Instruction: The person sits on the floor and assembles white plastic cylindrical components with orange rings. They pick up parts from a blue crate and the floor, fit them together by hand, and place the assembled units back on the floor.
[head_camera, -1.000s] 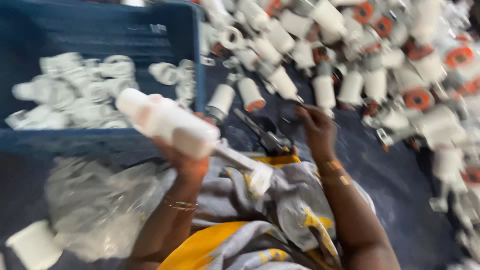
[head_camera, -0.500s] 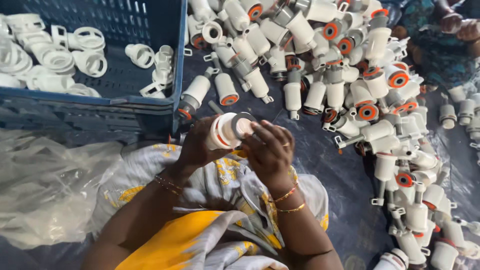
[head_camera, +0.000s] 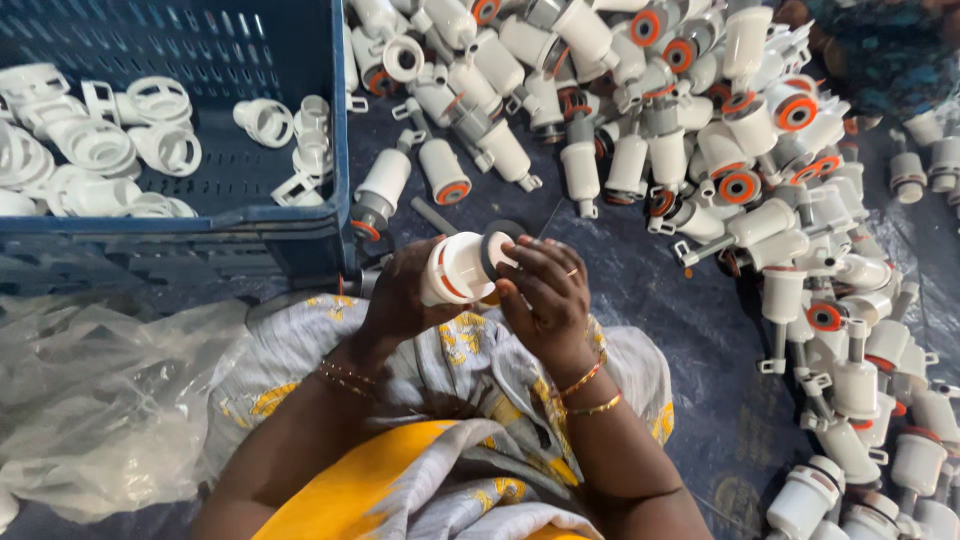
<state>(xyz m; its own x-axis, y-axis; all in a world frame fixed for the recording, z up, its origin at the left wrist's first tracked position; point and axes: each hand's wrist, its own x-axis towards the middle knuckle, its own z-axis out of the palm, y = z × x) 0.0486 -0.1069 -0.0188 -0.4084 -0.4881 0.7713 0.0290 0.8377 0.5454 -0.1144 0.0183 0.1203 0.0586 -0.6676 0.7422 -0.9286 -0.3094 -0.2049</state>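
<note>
both hands grasping a white plastic cylinder (head_camera: 455, 268) over dark sheeting (head_camera: 620, 270)

Clear crumpled plastic bag (head_camera: 95, 400) lower left (below blue crate (head_camera: 290, 215)); no labels, signs, screens.

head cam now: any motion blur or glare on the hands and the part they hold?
Head view: sharp, no motion blur on the left hand, right hand or the white cylindrical part between them. Head view: light is soft and even, shadows faint, no blown glare on the white parts pile. Head view: clear plastic sheet shows only mild sheen.
</note>
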